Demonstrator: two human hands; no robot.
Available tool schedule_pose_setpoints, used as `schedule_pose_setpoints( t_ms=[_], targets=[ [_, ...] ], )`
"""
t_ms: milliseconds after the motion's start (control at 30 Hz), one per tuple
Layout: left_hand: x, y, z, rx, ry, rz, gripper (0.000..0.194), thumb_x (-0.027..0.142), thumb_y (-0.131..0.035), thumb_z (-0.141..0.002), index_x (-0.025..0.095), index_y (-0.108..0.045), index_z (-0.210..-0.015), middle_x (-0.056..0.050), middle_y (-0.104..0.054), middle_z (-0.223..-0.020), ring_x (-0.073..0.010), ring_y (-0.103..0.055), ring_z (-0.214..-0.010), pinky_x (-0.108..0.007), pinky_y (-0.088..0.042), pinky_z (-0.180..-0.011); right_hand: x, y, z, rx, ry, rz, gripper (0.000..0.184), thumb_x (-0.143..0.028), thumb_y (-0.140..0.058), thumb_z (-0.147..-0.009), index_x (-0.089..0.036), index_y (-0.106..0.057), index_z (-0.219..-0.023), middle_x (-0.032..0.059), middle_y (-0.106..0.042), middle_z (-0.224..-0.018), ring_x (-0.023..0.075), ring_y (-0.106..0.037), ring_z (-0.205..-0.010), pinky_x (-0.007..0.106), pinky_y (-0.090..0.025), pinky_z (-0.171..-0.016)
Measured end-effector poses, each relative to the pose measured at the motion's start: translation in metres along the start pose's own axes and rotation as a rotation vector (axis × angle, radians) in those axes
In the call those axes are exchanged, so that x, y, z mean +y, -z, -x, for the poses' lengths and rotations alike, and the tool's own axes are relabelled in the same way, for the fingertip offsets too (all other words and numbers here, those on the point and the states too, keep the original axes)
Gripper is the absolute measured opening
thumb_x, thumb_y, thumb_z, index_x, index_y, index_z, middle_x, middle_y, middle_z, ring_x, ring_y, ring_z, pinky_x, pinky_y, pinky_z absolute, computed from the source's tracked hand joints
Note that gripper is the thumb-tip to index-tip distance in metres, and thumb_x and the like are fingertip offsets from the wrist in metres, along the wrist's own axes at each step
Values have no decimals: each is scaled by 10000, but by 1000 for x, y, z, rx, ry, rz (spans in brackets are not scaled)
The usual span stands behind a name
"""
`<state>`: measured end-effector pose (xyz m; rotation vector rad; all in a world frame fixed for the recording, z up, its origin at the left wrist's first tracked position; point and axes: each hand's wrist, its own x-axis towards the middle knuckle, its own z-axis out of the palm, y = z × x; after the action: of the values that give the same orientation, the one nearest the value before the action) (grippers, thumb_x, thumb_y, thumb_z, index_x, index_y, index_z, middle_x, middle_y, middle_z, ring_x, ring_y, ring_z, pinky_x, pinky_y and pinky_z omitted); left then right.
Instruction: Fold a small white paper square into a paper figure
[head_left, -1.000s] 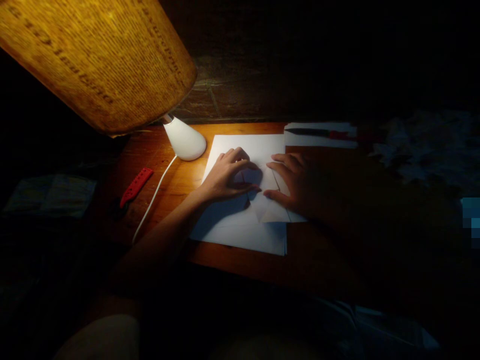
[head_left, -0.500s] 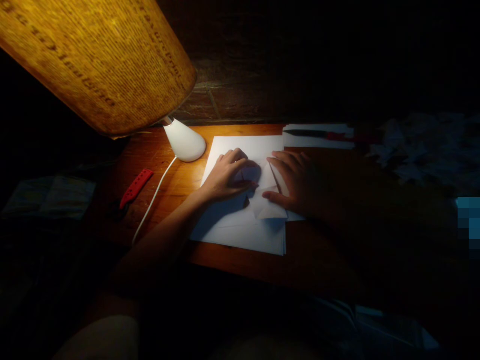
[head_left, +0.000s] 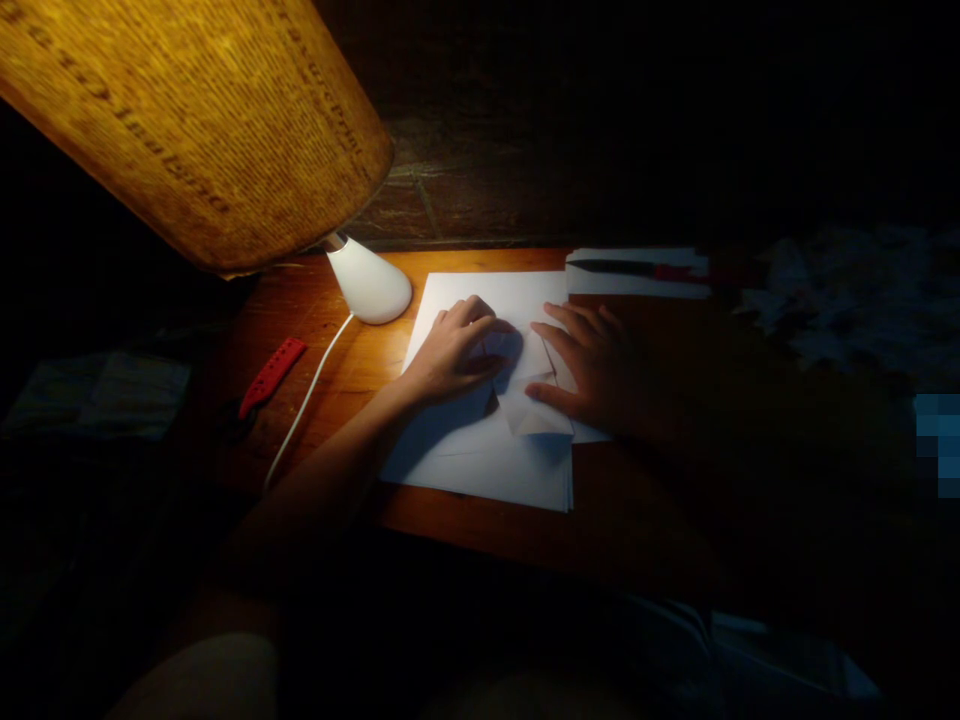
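Note:
A partly folded piece of white paper [head_left: 536,415] lies on a stack of white sheets [head_left: 502,475]. My left hand [head_left: 452,350] rests on its left side, thumb and fingers apart. On its right side, my right hand [head_left: 591,365] has its fingers spread, with the index fingertip and thumb touching the paper near a crease. The front flap stands slightly raised and casts a shadow. Part of the folded paper is hidden beneath my left hand.
A lamp with a printed yellow shade [head_left: 225,120] and white base [head_left: 373,285] stands at the left, its cord [head_left: 307,400] running forward. Nearby lies a red perforated handle [head_left: 271,375]. A dark-bladed knife [head_left: 615,267] lies on smaller sheets [head_left: 637,287]. Crumpled-looking pale papers [head_left: 847,300] fill the right.
My left thumb has drawn back slightly to the left. The fingers of my right hand have shifted a little, and the paper's front flap has moved slightly.

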<state>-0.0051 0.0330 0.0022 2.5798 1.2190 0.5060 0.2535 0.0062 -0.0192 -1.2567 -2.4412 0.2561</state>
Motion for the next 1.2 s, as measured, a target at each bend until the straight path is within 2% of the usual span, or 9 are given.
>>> schedule_pose_setpoints(
  t_ms=[133, 233, 400, 500, 800, 1200],
  targets=[
    [0, 3, 1, 20, -32, 49, 489, 547, -648, -1001, 207, -700, -1349, -149, -627, -1262, -323, -598, -1150, -497, -484, -1019, -1, 0, 0, 1, -11, -8, 743, -593, -653, -963, -128, -572, -1537, 226, -501, -1692, 452, -437, -1549, 720, -266, -1288],
    [1, 5, 2, 13, -105, 87, 587, 659, -628, -991, 243, -667, -1403, -162, -584, -1376, -352, -556, -1258, -550, -454, -1106, -1, 1, -1, 10, -24, -19, 729, -575, -644, -973, -122, -563, -1538, 226, -511, -1684, 438, -444, -1550, 706, -268, -1294],
    [3, 6, 0, -72, -246, 139, 685, 727, -667, -944, 262, -630, -1445, -170, -561, -1470, -374, -538, -1344, -599, -406, -1183, -1, 1, -1, 22, -30, -32, 740, -593, -631, -984, -113, -554, -1542, 234, -524, -1673, 431, -451, -1548, 698, -271, -1296],
    [3, 7, -1, -93, -264, 171, 664, 710, -669, -949, 267, -632, -1442, -165, -594, -1437, -368, -560, -1347, -591, -404, -1191, 0, -1, -1, 31, -26, -34, 732, -605, -623, -984, -127, -562, -1536, 226, -533, -1668, 432, -458, -1540, 706, -275, -1290],
    [5, 8, -1, -142, -196, 190, 623, 633, -720, -937, 262, -629, -1429, -161, -627, -1408, -356, -582, -1342, -573, -419, -1185, 0, -2, 0, 48, -27, -38, 699, -610, -598, -995, -169, -564, -1537, 200, -547, -1663, 430, -466, -1532, 705, -273, -1288],
    [5, 8, -1, -107, -183, 200, 413, 396, -726, -950, 230, -659, -1323, -139, -670, -1367, -324, -613, -1333, -529, -441, -1137, -1, 0, -1, 47, -22, -46, 625, -551, -621, -983, -155, -616, -1467, 210, -562, -1643, 426, -480, -1520, 704, -295, -1276]
  ],
)
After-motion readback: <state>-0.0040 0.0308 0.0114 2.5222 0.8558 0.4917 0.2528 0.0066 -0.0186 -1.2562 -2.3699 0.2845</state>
